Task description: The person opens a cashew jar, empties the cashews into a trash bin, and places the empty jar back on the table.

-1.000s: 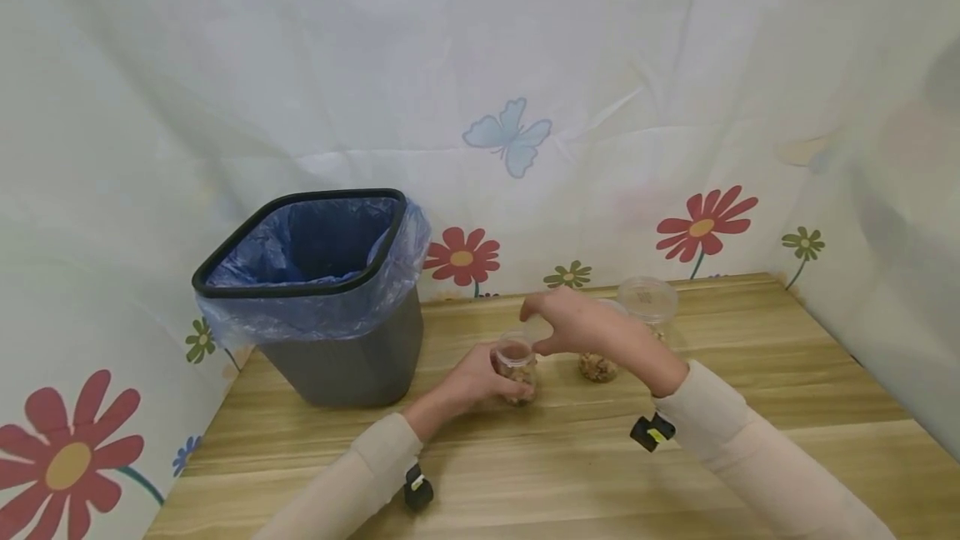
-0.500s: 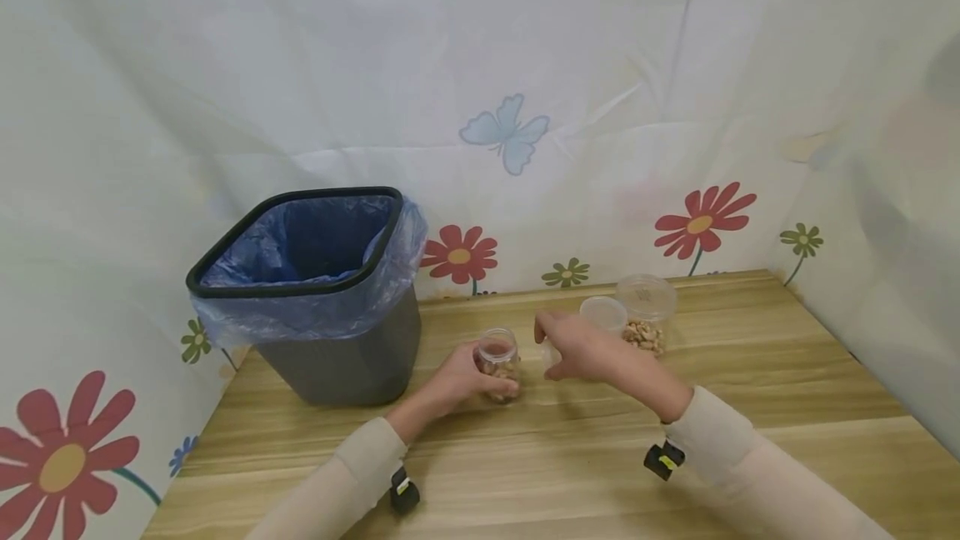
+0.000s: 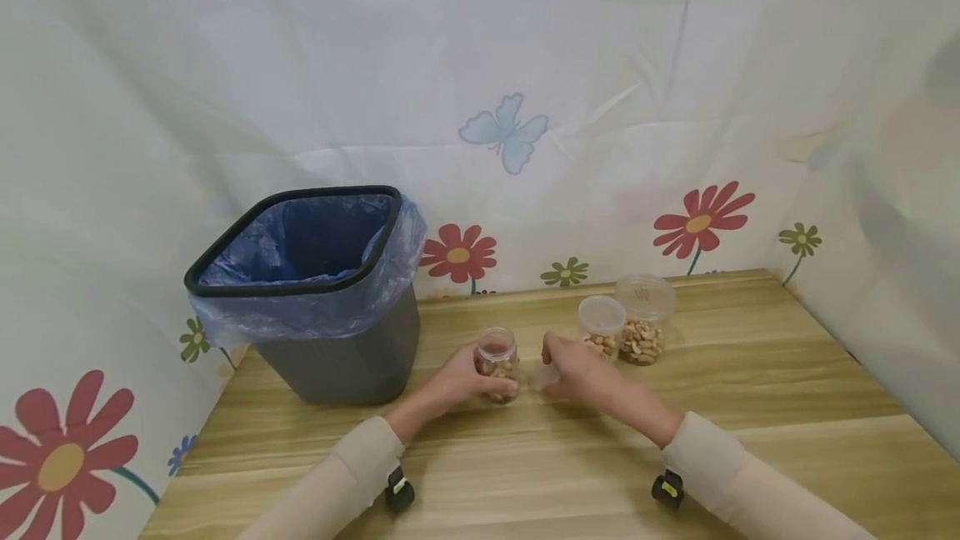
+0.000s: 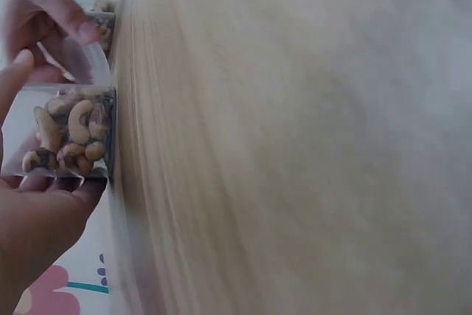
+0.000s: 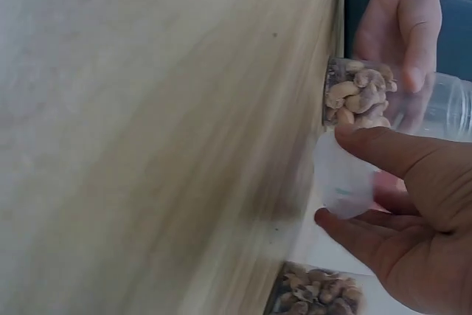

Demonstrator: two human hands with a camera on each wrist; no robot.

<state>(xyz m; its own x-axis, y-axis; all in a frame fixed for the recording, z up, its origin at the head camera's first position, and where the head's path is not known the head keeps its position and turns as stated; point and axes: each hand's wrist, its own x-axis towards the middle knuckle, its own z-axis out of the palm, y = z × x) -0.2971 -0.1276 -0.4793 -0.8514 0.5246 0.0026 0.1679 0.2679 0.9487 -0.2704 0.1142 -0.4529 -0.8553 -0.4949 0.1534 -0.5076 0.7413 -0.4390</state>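
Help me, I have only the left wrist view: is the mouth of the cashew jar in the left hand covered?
Observer: No, the head view shows the cashew jar in the left hand uncovered at the top.
Operator: What stands on that hand's outer side?
Observer: A grey bin with a blue liner.
Operator: And the jars past the right hand?
Observer: Two other jars stand beyond the right hand, both topped with lids.

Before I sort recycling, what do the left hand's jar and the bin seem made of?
The jar looks like clear, glossy plastic, possibly glass: cashews show through its wall. The bin looks like smooth, matte grey plastic, without metallic shine; its crinkled, translucent blue liner suggests thin plastic film.
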